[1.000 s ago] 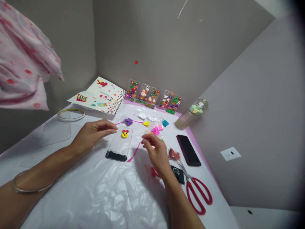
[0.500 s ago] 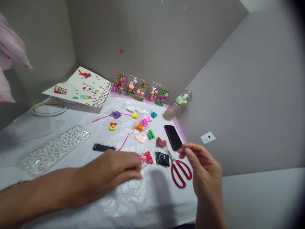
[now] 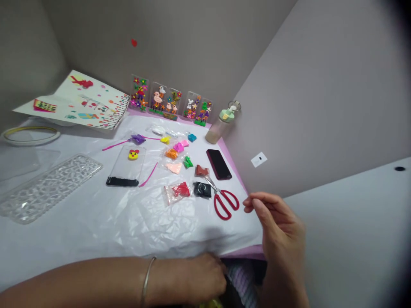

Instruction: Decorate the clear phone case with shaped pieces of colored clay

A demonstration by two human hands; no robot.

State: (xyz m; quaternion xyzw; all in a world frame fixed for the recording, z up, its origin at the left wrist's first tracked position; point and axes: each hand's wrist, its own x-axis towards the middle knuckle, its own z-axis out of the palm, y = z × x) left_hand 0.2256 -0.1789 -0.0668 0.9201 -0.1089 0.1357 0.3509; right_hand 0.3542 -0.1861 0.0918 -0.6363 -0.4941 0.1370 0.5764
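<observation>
My left hand (image 3: 201, 276), a bangle on its wrist, is low over the front edge of the table, its fingers hidden and blurred. My right hand (image 3: 282, 233) is raised at the right, fingers curled with thumb and fingertips close together; anything between them is too small to see. Red-handled scissors (image 3: 226, 203) lie left of it. A packet of red clay (image 3: 181, 189) and a black packet (image 3: 202, 189) lie beside the scissors. Farther left, a clear phone case (image 3: 126, 164) bears a yellow face with a red top and a black strip along its lower edge.
Clay packets, a phone (image 3: 218, 164) and a bottle (image 3: 220, 126) stand or lie farther back. Decorated cases (image 3: 158, 98) lean on the wall beside an open sketchbook (image 3: 96, 102). A textured clear tray (image 3: 54, 186) lies left.
My left hand has moved from beside the red packet down and right to the table's front edge. The view has shifted right; my right hand keeps nearly the same pose.
</observation>
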